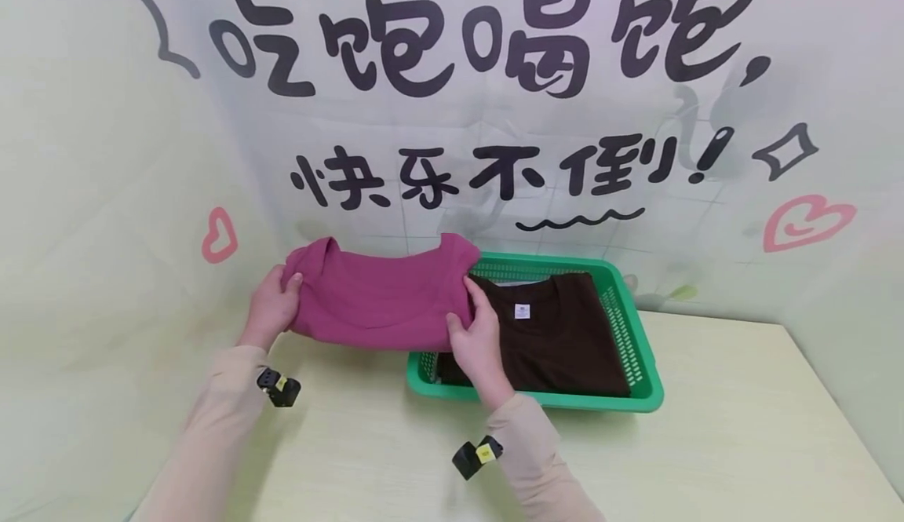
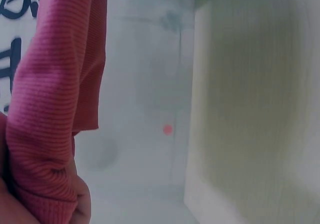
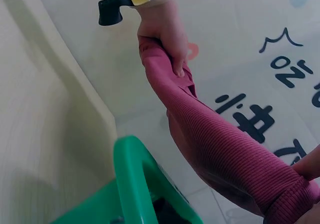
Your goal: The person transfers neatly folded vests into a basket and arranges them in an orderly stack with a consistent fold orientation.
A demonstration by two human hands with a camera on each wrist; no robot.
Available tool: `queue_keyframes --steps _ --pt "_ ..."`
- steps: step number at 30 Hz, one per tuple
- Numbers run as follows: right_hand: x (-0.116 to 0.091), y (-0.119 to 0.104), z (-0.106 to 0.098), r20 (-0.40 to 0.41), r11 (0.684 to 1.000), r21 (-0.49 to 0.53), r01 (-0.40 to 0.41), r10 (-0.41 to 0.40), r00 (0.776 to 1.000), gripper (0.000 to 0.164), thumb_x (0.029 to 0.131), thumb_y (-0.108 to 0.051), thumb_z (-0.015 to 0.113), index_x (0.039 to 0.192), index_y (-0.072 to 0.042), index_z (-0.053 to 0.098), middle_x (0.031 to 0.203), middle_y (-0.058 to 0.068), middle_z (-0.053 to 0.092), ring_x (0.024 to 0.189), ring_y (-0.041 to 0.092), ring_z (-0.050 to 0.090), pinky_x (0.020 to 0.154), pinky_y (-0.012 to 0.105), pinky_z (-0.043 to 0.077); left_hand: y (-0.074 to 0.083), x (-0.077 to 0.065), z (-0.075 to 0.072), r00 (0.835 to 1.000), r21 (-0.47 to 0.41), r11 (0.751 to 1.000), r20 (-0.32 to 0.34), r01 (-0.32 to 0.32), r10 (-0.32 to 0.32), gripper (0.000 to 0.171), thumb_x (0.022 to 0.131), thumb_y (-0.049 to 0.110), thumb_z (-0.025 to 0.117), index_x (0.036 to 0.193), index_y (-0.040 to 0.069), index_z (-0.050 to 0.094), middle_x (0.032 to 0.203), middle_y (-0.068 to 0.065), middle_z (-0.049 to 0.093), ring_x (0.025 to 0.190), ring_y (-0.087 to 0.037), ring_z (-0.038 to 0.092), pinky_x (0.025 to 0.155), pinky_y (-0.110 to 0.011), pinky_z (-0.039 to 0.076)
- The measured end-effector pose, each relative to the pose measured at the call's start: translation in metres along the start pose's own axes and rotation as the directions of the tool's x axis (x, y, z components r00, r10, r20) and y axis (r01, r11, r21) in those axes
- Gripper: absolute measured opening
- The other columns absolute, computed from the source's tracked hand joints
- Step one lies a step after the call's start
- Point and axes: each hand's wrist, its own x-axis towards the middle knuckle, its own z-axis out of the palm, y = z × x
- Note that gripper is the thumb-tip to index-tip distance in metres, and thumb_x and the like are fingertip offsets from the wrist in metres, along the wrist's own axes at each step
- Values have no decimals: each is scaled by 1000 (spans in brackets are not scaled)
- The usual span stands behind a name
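A folded magenta ribbed shirt point(image 1: 381, 294) is held up by both hands over the table, left of the basket. My left hand point(image 1: 276, 302) grips its left edge, thumb in front and fingers behind. The right edge is pinched by my right hand point(image 1: 478, 341), which overlaps the basket's left side in the head view. From the right wrist, the shirt point(image 3: 220, 139) stretches between the two hands, its lower edge sagging. Inside the green basket point(image 1: 646, 365) lies a folded dark brown shirt point(image 1: 558, 341) with a white neck label.
The pale wooden table point(image 1: 713, 412) runs to the right and front of the basket. Close behind stands a white backdrop point(image 1: 424, 122) with black lettering and pink hearts. Each wrist carries a black camera point(image 1: 466, 459).
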Motion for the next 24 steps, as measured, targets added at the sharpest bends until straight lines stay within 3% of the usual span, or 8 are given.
queue_keyframes --steps 9,18,21,24 --pt "2 8 -36 -17 998 26 -58 58 998 51 81 11 53 131 3 42 131 20 46 116 33 46 96 45 39 30 -8 16 1000 -43 999 16 -14 15 37 98 20 33 119 -9 41 112 -31 48 102 -42 47 85 -52 38" --pt "8 14 -76 -36 991 38 -131 133 990 53 82 12 53 132 1 42 131 19 47 113 31 49 93 44 42 59 -11 34 997 -87 995 58 -41 46 33 98 22 34 116 -5 43 107 -27 51 97 -39 50 82 -49 40" --pt "8 17 -91 -41 984 46 -175 177 983 53 82 12 53 133 0 42 130 19 48 112 30 49 90 38 45 68 -14 42 996 -107 994 78 -37 46 33 98 21 35 117 -4 43 106 -26 52 96 -37 50 81 -48 41" --pt "9 19 -105 -42 975 59 -214 216 975 53 83 12 52 134 -1 41 131 18 47 112 28 48 85 24 46 78 -16 51 994 -131 991 102 -35 48 33 98 21 35 118 -4 43 104 -25 52 93 -35 51 79 -47 42"
